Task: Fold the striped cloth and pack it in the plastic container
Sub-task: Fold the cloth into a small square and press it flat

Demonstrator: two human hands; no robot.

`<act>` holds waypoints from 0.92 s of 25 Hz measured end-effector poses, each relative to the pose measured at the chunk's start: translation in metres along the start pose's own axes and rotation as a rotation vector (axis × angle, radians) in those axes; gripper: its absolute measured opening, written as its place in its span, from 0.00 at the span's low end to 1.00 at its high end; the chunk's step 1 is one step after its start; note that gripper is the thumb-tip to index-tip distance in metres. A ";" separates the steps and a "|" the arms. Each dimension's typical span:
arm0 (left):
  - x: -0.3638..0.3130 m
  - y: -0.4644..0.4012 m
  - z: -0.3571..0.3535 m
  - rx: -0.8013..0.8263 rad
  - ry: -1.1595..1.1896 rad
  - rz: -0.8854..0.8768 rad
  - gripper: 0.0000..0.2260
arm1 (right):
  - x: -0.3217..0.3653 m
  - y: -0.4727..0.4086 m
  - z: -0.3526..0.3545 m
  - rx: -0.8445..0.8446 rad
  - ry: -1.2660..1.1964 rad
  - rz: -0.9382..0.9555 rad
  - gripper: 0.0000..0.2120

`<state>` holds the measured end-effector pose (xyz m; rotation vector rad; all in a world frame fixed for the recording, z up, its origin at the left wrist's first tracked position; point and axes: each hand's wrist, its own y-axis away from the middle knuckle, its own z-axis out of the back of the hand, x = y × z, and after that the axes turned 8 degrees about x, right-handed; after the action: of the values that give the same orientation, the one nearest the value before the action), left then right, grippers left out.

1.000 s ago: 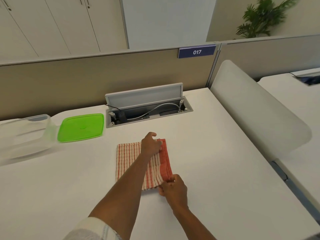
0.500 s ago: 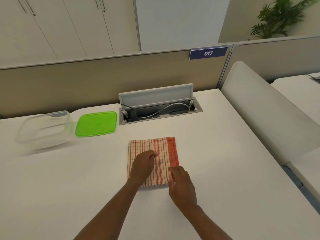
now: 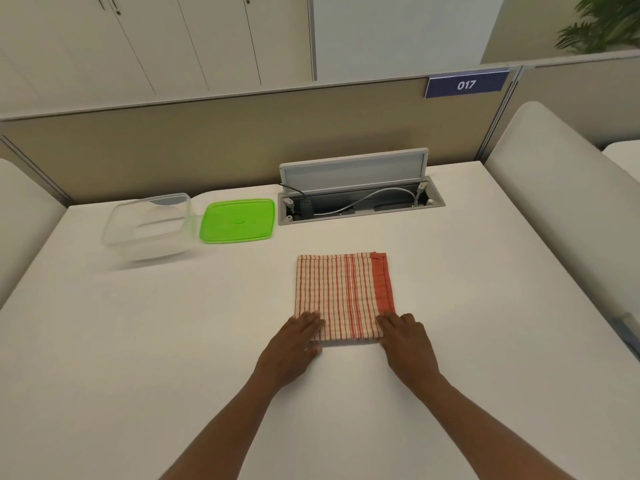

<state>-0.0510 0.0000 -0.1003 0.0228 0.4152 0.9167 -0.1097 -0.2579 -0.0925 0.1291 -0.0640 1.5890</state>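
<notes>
A white desk (image 3: 138, 358) fills most of the room in front of the person, backed by a tan partition (image 3: 207, 143) that carries a blue sign (image 3: 466, 84) reading 017. Set into the far edge of the desk is a cable tray (image 3: 360, 202) with its flap raised and a grey cord inside. To the left of it a clear container (image 3: 149, 225) stands open and empty, and just beside that, on its right, a green lid (image 3: 238, 221) lies flat on the desk. The cloth (image 3: 343, 294), folded into a neat rectangle with its solid red band along the right edge, lies flat near the middle of the desk, well apart from the container. The left hand (image 3: 294, 344) rests at its near left corner and the right hand (image 3: 407, 341) at its near right corner, fingers laid over the edge; whether they pinch the fabric or only press on it I cannot tell.
</notes>
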 end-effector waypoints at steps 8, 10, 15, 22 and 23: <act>0.019 0.012 -0.004 -0.184 -0.206 -0.040 0.20 | -0.001 -0.001 0.002 0.034 -0.012 0.014 0.17; 0.017 0.013 -0.003 -0.242 -0.198 -0.046 0.22 | -0.002 -0.001 0.002 0.055 -0.006 0.015 0.18; 0.006 0.008 0.014 -0.159 -0.007 0.137 0.11 | -0.005 -0.002 0.003 0.039 0.021 0.036 0.16; 0.021 0.004 0.009 -0.196 0.050 0.147 0.11 | -0.007 -0.005 0.005 0.008 0.060 0.049 0.11; 0.021 0.004 0.011 -0.214 0.044 0.149 0.10 | -0.006 -0.006 0.007 0.007 0.050 0.041 0.10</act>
<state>-0.0389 0.0201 -0.0970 -0.1642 0.3573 1.1064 -0.1030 -0.2646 -0.0862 0.0937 -0.0222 1.6323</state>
